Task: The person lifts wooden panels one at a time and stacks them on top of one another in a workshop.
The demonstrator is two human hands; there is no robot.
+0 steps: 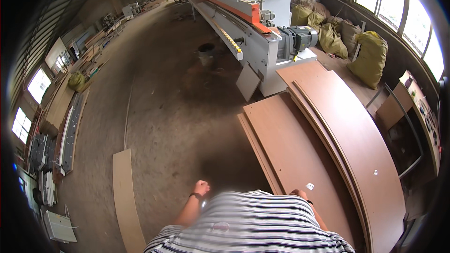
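Right hand at panel stack edge; left hand raised over floor.
The left hand (201,188) is curled into a fist, its grip closed with nothing visible in it. The right hand (298,192) is at the near left edge of the lower panel stack (287,136), beside a white label (310,186); whether its grip is clamped on a panel cannot be told. A higher panel stack (349,131) lies to the right, and a grey machine (269,58) stands beyond both.
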